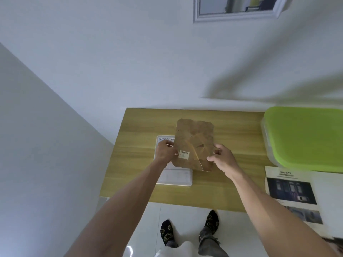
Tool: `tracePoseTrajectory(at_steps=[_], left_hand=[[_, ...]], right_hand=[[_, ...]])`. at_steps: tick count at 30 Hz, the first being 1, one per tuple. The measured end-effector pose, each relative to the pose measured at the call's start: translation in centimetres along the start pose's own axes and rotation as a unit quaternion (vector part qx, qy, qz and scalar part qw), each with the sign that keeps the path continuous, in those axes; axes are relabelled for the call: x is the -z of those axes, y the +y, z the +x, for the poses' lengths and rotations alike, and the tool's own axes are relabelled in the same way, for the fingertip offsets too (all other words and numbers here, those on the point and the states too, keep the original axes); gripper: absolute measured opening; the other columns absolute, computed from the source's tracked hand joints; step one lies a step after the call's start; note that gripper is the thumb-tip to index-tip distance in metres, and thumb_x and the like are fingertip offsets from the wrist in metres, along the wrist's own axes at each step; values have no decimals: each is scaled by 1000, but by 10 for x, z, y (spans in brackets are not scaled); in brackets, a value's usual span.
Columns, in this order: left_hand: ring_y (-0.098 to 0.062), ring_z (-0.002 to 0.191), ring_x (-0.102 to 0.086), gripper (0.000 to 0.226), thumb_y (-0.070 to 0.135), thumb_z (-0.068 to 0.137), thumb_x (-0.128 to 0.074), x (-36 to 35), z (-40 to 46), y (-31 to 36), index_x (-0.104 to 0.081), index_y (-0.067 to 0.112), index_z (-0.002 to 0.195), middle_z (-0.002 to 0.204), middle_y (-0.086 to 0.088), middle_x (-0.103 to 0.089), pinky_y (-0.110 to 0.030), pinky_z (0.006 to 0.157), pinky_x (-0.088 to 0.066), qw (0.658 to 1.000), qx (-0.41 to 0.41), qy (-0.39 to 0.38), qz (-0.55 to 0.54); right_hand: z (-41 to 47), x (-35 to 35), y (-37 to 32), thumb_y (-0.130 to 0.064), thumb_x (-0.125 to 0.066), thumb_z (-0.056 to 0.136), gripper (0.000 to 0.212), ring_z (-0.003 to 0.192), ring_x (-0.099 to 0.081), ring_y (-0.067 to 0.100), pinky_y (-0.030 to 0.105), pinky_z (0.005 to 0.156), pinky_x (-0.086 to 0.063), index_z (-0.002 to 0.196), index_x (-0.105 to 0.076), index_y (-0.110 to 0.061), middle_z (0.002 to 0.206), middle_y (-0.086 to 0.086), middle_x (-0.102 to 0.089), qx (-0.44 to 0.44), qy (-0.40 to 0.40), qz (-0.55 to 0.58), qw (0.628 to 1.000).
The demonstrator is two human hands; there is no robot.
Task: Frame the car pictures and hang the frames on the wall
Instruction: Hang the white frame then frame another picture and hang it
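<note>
Hands at the two side edges of a crumpled brown kraft-paper packet (194,144), held just above the light wooden table (232,184). Your left hand (165,151) pinches the packet's left edge beside a small white barcode label (183,154); your right hand (221,157) has curled fingers at the right edge, thumb and fingertips closed on the paper. The step appears to be opening the wrapping, which probably holds a frame, though its contents are hidden. Keep the packet low over the table, so that anything sliding out has little way to fall. Work along the taped fold that runs diagonally across the face, and peel rather than tear across, since glass may lie inside.

Under the packet and your left hand lies a white-bordered sheet headed "SPECIFICATION" (176,178), flat on the table; whether it sits in a frame cannot be told. A printed car picture headed "SAFETY" (290,190) lies well apart to your right, just in front of a green-lidded translucent plastic box (304,138). A grey frame (239,13) already hangs on the white wall above.
</note>
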State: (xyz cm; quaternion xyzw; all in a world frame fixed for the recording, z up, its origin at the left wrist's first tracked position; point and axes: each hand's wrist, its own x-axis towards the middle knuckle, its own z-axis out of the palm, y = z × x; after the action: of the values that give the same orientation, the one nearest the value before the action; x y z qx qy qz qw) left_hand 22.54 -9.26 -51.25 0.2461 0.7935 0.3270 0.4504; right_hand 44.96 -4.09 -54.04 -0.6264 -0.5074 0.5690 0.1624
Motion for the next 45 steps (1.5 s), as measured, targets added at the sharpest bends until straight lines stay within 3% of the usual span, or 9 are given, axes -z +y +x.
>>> tracePoseTrajectory(at_steps=[5,10,13,20,31,34,37,41,45], left_hand=[[-21,80,-66,32,-2,69,-69,49,1,-42,-62,10,98,85,-5,-68,-25,56,-45,1000,-3,13,19],[-20,81,-65,32,2,69,-72,66,6,-76,-62,13,98,87,-3,-67,-27,60,-48,999,-13,29,32],[-23,86,-67,33,4,68,-73,69,11,-89,-61,15,96,88,-4,-68,-36,70,-54,999,-18,19,37],[-18,80,-62,36,2,64,-79,66,19,-101,-66,15,96,80,3,-64,-30,70,-50,999,-35,4,41],[-22,67,-64,30,-4,53,-85,70,32,-111,-67,15,65,62,3,-61,-47,72,-60,995,-63,-6,81],[-19,72,-64,19,3,61,-85,68,26,-112,-77,5,78,76,1,-65,-28,71,-55,990,-92,-2,107],[-15,70,-59,15,7,74,-80,67,22,-116,-75,-3,85,79,0,-60,-10,56,-43,984,-122,-11,131],[-24,72,-62,26,29,88,-70,64,18,-120,-65,5,78,75,8,-53,-35,62,-49,968,-133,-31,212],[-22,75,-57,30,32,92,-65,69,17,-116,-73,3,89,86,7,-48,-32,63,-42,940,-183,-61,281]], right_hand=[[-23,-61,6,-11,-82,77,75,105,-64,15,26,93,-47,143,-48,-21,116,-1,-65,27,9,-33,999],[-39,-93,8,-4,-79,79,62,88,-65,11,10,69,-44,135,-55,-18,103,-2,-68,34,48,-51,997],[-42,-101,8,-4,-78,79,63,86,-64,9,10,66,-42,136,-55,-16,102,-1,-66,35,56,-83,994],[-51,-102,9,2,-73,82,56,74,-57,-4,9,57,-42,134,-54,-13,85,-15,-59,14,77,-115,990],[-43,-101,12,1,-79,75,47,73,-57,5,10,59,-39,116,-58,-8,91,-4,-62,23,61,-184,981],[-40,-102,16,0,-79,73,40,72,-58,7,13,60,-40,108,-61,-8,89,-2,-64,28,63,-192,979],[-38,-104,20,-4,-80,71,38,72,-58,8,13,59,-38,104,-63,-10,93,2,-66,34,66,-203,976],[-34,-104,21,-8,-81,72,46,85,-58,15,16,67,-37,113,-61,-10,106,7,-62,31,59,-230,971],[-35,-103,16,-10,-79,80,52,95,-52,17,22,80,-37,123,-52,-6,113,6,-52,28,39,-265,963]])
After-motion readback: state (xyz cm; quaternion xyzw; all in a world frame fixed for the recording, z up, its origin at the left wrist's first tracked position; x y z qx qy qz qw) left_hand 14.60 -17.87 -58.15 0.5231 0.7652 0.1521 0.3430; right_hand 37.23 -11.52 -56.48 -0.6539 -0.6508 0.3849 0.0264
